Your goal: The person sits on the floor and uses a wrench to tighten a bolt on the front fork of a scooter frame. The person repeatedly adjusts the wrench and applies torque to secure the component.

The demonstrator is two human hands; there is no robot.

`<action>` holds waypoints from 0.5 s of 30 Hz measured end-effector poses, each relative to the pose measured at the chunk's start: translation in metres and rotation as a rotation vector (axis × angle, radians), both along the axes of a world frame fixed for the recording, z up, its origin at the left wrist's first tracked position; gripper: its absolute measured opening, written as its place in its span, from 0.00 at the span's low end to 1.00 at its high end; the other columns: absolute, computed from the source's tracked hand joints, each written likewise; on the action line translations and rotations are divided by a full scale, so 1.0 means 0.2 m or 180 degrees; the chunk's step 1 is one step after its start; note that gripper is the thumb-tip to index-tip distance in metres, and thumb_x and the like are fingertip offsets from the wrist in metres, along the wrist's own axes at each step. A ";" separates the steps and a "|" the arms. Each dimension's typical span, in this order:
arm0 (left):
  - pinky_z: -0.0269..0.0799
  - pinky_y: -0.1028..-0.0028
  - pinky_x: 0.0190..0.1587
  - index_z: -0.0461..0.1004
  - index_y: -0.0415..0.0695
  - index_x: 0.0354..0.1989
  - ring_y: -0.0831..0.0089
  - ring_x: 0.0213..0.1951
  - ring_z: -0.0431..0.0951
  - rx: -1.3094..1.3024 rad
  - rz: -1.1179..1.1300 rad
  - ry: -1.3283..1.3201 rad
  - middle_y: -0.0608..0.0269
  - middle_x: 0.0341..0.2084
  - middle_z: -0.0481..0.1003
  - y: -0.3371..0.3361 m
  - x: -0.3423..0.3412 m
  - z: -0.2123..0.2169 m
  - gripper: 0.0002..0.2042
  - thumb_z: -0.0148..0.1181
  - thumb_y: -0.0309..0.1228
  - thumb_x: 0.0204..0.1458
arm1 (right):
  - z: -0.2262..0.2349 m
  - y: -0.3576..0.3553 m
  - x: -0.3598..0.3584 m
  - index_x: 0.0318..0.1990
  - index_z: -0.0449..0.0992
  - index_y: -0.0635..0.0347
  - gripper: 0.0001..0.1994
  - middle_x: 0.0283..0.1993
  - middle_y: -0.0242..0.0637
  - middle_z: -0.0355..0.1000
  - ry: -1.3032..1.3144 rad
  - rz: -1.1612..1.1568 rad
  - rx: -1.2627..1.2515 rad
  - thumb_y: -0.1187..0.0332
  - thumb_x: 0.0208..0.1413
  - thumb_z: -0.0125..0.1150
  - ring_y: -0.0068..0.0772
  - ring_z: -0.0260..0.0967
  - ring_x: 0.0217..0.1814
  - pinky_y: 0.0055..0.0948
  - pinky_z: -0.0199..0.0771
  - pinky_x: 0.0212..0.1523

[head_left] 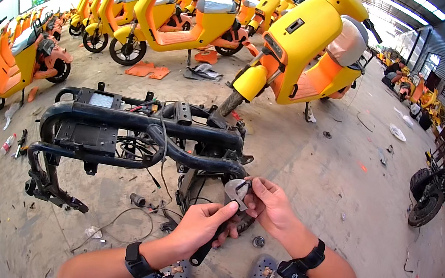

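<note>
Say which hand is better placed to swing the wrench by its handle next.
Probably the left hand: it grips the wrench's black handle, while the right hand is up by its silver head.

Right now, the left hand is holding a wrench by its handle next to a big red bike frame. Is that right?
Nearly! The bike frame is black, not red, as the head view shows. The left hand is holding a wrench by its handle next to it.
</note>
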State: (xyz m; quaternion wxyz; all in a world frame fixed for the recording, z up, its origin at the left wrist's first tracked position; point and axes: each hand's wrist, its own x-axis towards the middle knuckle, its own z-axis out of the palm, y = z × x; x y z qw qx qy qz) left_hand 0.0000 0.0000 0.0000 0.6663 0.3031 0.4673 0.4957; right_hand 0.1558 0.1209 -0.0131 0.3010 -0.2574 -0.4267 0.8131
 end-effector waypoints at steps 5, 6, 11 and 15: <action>0.64 0.80 0.21 0.74 0.36 0.38 0.79 0.20 0.70 0.0054 0.0007 0.0151 0.59 0.24 0.76 -0.05 -0.11 0.06 0.16 0.48 0.38 0.64 | -0.03 -0.03 -0.13 0.45 0.75 0.54 0.13 0.24 0.27 0.68 0.0362 0.0048 -0.0169 0.56 0.62 0.56 0.20 0.62 0.23 0.21 0.59 0.23; 0.64 0.80 0.21 0.74 0.36 0.37 0.79 0.19 0.70 0.0054 0.0008 0.0135 0.59 0.23 0.76 -0.05 -0.10 0.04 0.16 0.48 0.38 0.64 | -0.03 -0.02 -0.12 0.45 0.75 0.54 0.13 0.25 0.27 0.68 0.0351 0.0067 -0.0183 0.56 0.62 0.56 0.20 0.62 0.24 0.21 0.59 0.23; 0.63 0.80 0.20 0.74 0.36 0.36 0.80 0.19 0.69 -0.0032 0.0040 0.0314 0.59 0.22 0.76 -0.04 -0.06 0.04 0.15 0.49 0.38 0.64 | 0.00 -0.02 -0.06 0.45 0.76 0.55 0.13 0.25 0.27 0.70 0.0531 0.0369 -0.0322 0.57 0.60 0.59 0.18 0.65 0.25 0.20 0.61 0.24; 0.63 0.80 0.20 0.74 0.36 0.37 0.80 0.19 0.69 -0.0002 0.0013 0.0266 0.59 0.22 0.76 -0.03 -0.03 0.03 0.16 0.49 0.38 0.64 | -0.02 0.00 -0.03 0.46 0.75 0.55 0.13 0.29 0.28 0.71 0.0476 0.0365 -0.0307 0.57 0.61 0.57 0.19 0.66 0.27 0.21 0.62 0.25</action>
